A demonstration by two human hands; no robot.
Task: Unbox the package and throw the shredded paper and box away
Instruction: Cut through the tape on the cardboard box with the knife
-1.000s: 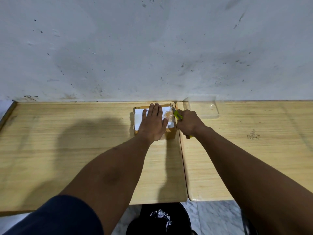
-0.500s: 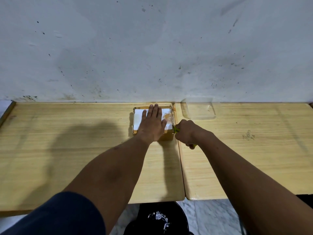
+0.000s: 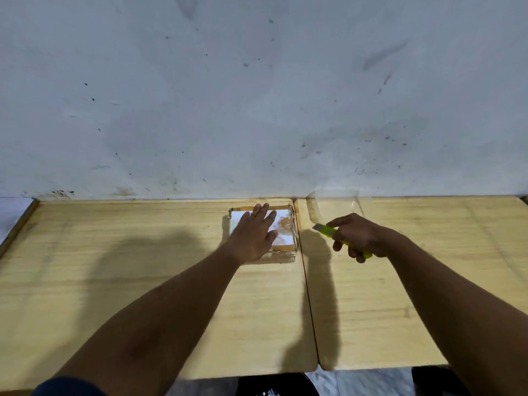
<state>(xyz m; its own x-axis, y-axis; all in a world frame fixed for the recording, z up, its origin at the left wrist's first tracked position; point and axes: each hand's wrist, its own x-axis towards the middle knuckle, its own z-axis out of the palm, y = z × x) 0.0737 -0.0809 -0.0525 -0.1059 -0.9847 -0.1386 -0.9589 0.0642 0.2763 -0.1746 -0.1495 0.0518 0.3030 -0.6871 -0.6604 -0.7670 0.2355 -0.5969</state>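
The right hand [image 3: 360,235] is wrapped in a closed grip around a yellow utility knife [image 3: 337,237], its tip pointing left toward the box [image 3: 281,224]; half a second ago that fist was tight against the box's right near corner, and now it hangs clear of it, above the right bench [image 3: 428,295], with a plain gap between blade and cardboard. The left hand [image 3: 254,234] holds nothing: its grip is spread, fingers [image 3: 261,212] flat on the white label, pressing the box down as it did before. The box sits where it was, at the far right corner of the left bench [image 3: 114,267], close to the wall [image 3: 257,95], wrapped in shiny tape and with its flaps down. The withdrawn knife suggests the cut along the right side is finished, though I cannot see a slit in the tape. If so, the next step is probably another seam or lifting the flaps. At the bottom edge a dark bin [image 3: 274,388] shows under the benches, likely for the paper and box.
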